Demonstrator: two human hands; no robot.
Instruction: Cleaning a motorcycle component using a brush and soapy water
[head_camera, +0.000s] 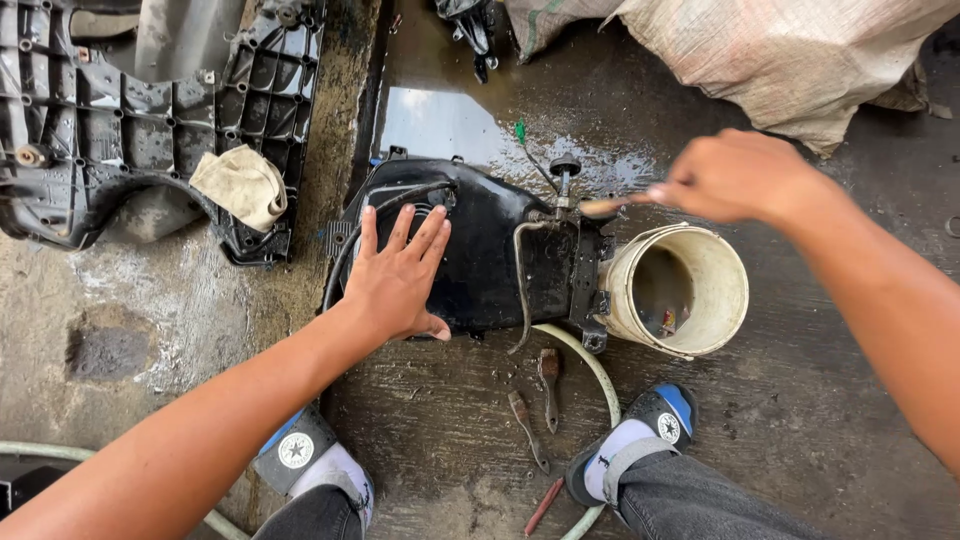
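Black engine cover (480, 255) flat on wet concrete floor (800, 400), centre of scene, both hands on it.

Left hand (398, 275) pressed on cover's left part, palm down, fingers spread, holding nothing. Right hand (735, 175) at far right, fingers pinched shut on a small brush (605, 205), its tip at the cover's metal fittings. Cream bucket (690, 290) on its side, touching cover's right end. Worn brushes (540, 400) near, between the shoes. Black plastic panel (150, 120) with rag (242, 185) far left; sack (780, 50) far right.
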